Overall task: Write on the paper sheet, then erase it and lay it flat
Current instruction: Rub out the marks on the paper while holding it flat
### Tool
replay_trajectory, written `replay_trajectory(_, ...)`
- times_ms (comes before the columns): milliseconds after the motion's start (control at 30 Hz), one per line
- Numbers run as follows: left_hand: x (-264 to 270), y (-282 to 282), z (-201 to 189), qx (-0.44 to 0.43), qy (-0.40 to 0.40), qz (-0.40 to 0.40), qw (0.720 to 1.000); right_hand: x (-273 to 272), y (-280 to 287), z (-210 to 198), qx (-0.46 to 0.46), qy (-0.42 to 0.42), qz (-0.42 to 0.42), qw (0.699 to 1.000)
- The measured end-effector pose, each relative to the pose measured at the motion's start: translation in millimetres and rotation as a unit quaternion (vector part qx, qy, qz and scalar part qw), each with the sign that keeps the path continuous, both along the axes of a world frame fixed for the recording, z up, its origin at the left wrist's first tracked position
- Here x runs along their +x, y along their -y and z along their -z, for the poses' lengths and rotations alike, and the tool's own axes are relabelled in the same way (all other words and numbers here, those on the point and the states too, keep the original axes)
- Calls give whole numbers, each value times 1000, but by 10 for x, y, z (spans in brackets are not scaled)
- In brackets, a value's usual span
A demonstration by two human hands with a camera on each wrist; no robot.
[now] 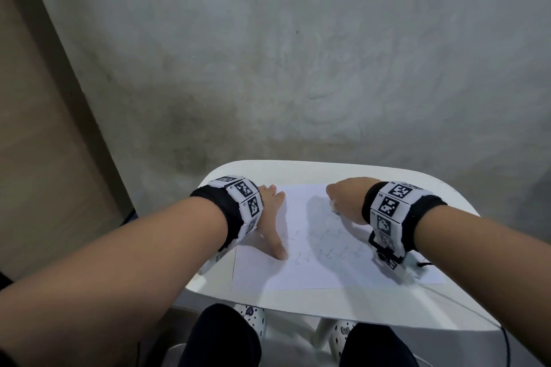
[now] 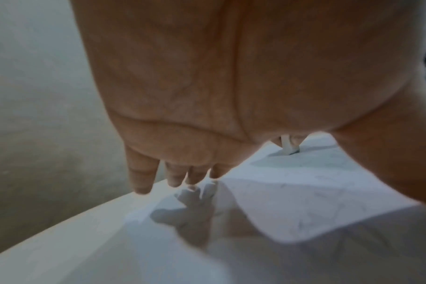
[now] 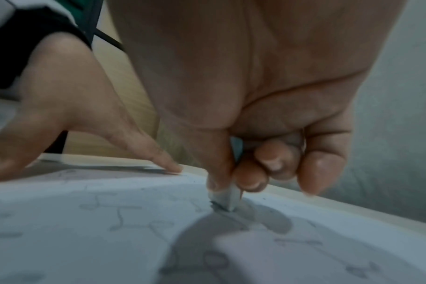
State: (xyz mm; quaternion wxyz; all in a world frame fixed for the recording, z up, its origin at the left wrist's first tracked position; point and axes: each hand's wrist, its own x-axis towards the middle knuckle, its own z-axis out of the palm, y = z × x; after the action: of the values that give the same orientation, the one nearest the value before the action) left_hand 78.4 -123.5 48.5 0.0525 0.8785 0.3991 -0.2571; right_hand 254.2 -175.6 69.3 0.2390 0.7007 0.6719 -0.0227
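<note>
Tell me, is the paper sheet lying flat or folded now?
Flat: the paper sheet lies spread on the table, left hand pressing it, right hand rubbing an eraser.

White table (image 1: pixel 372 311) on grey floor (image 1: pixel 298 53); perhaps patterned slippers (image 1: pixel 253 314) beneath.

White paper sheet (image 1: pixel 322 247), white table (image 1: pixel 387 316), checkered wristbands (image 1: pixel 390 202)

thin matt white paper sheet (image 1: pixel 313 256), faintly pencil-marked, on a smooth white plastic bench (image 1: pixel 372 176) with a slight sheen; a small pale rubber eraser (image 3: pixel 225 199), its tip smudged grey; black cloth wristbands (image 1: pixel 238 217) with printed matt white panels; rough, mottled grey concrete floor (image 1: pixel 298 53) behind
</note>
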Motion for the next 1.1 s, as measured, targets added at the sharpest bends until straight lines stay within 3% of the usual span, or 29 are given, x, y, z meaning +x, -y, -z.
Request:
replay_trajectory(133,301,60,-120,-26,57,32,998,46,-29,6,7,-40,23,999)
replay_trajectory(267,357,79,45,-5,26,45,999,80,-58,-24,-10,-67,49,996)
replay_trajectory(367,351,82,65,-2,32,44,999,-50,-38,40,-57,-40,36,997)
replay_trajectory(467,362,96,49,1,35,37,999,-158,53,-24,-19,-46,-11,999)
replay_trajectory(667,359,101,75,3,34,39,999,-215,103,-64,-52,19,-35,998)
replay_trajectory(767,353,93,76,-4,33,41,999,-197,97,-92,-34,-36,-16,999)
replay_trajectory(833,346,95,63,-4,29,44,999,-160,97,-110,-10,-28,-3,1000)
replay_trajectory(967,358,112,57,-10,32,30,999,-231,123,-45,-37,-58,-28,997)
replay_trajectory(1100,361,104,44,-10,24,39,999,-184,54,-86,-11,-26,0,1000)
